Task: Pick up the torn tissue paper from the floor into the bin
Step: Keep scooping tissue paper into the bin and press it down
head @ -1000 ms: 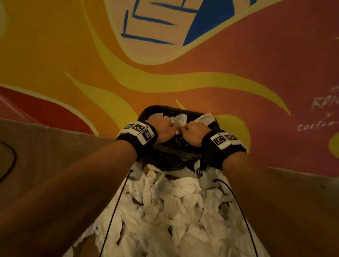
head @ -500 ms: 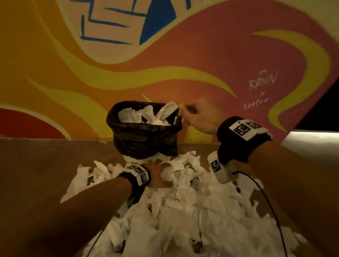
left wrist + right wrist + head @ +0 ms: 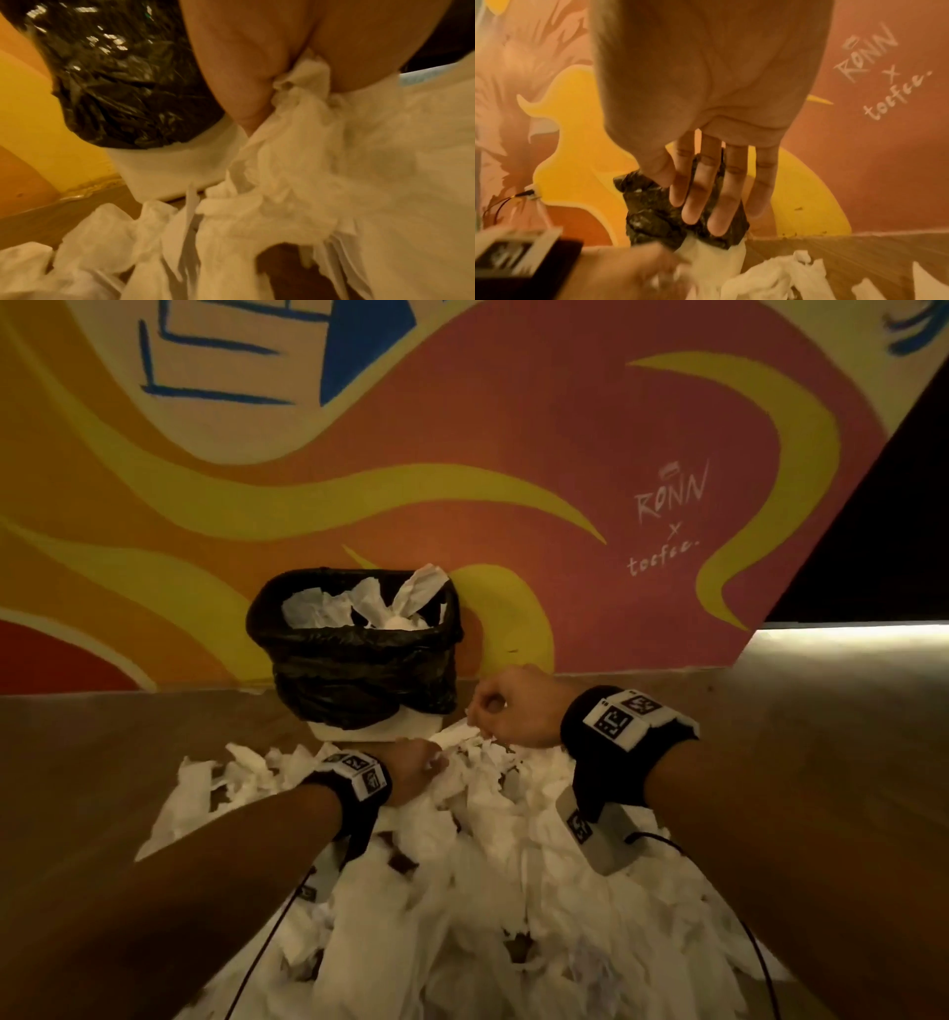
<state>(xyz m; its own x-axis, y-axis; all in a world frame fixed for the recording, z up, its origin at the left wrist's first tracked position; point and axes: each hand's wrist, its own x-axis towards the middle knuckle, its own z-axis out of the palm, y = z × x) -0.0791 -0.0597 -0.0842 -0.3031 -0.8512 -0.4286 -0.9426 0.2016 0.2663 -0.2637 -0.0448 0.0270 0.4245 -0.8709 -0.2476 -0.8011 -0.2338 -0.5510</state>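
Note:
A small white bin (image 3: 377, 730) with a black liner (image 3: 354, 660) stands against the painted wall, with white tissue (image 3: 359, 608) heaped in its mouth. A large pile of torn tissue paper (image 3: 488, 865) covers the floor in front of it. My left hand (image 3: 418, 767) is down in the pile near the bin's base. In the left wrist view the left hand (image 3: 290, 67) pinches a wad of tissue (image 3: 303, 97). My right hand (image 3: 493, 711) hovers just right of the bin's base above the pile. Its fingers (image 3: 711, 192) are straight and hold nothing.
The mural wall (image 3: 565, 454) rises right behind the bin. Brown wooden floor (image 3: 102, 762) shows bare on the left and right (image 3: 821, 762) of the pile. Thin black cables (image 3: 267, 942) trail from both wrist bands over the tissue.
My right hand has come down from the bin's rim to just above the pile. My left hand has stayed low in the pile and has closed on tissue.

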